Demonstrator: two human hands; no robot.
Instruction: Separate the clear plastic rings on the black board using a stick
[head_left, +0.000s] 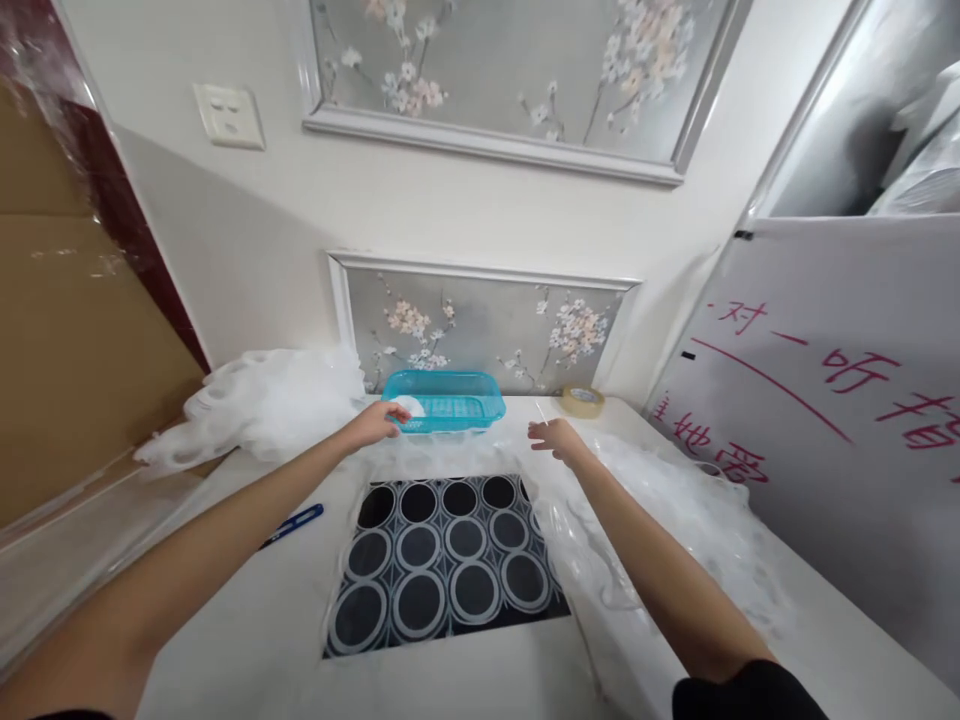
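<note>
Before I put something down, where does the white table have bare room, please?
The white table is bare between the black rectangular sheet with grey rings and the long blue tool, and along the sheet's near edge. Crowded: the right side, under translucent plastic wrap, and the back, holding the turquoise plastic basket.

left arm: outstretched | left hand: curved | right arm: outstretched | right hand: angled inward
</note>
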